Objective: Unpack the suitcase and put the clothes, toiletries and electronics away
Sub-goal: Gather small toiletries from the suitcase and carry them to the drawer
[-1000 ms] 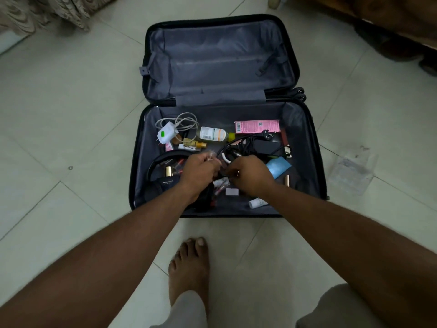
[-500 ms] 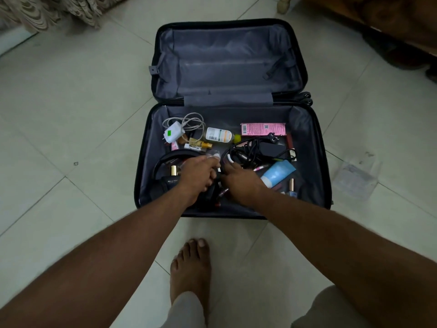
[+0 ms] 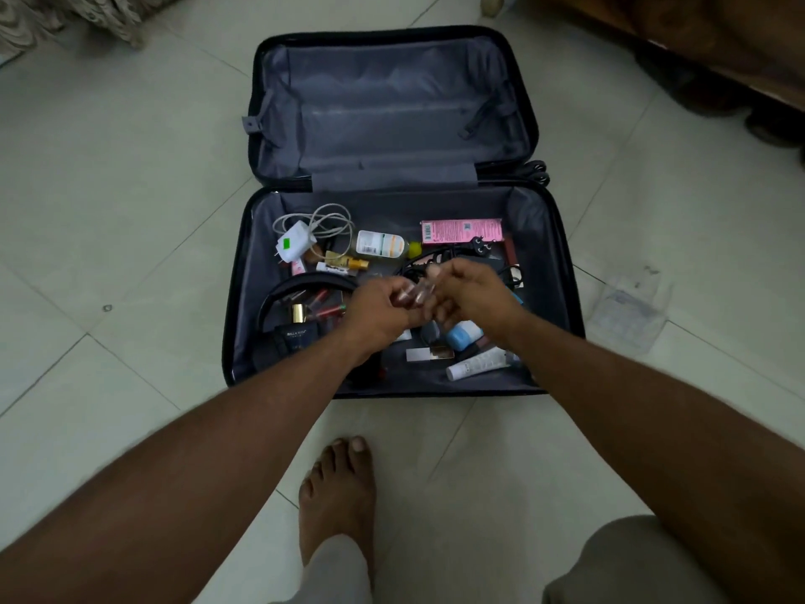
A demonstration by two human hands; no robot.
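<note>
Black suitcase (image 3: 562, 272) lies open flat on the tiled floor (image 3: 130, 211), lid half bare. Left hand (image 3: 379, 313) and right hand (image 3: 475, 294) meet over the near half, both with fingers curled onto a small clear, blurred item (image 3: 416, 294); can't tell what it is. Underneath: white charger (image 3: 296, 245) with coiled cable, clear bottle (image 3: 382, 244), pink box (image 3: 461, 231), black headphones (image 3: 300, 284), white tube (image 3: 477, 364), blue-capped container (image 3: 464, 334). Clear plastic pouch (image 3: 627, 313) on floor to the right.

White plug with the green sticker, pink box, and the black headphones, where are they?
White square charger plug (image 3: 296, 247): head view, its flat face.
Pink flat cardboard box (image 3: 461, 231): head view, middle of its top.
Black curved headphones (image 3: 305, 282): head view, the headband.
</note>
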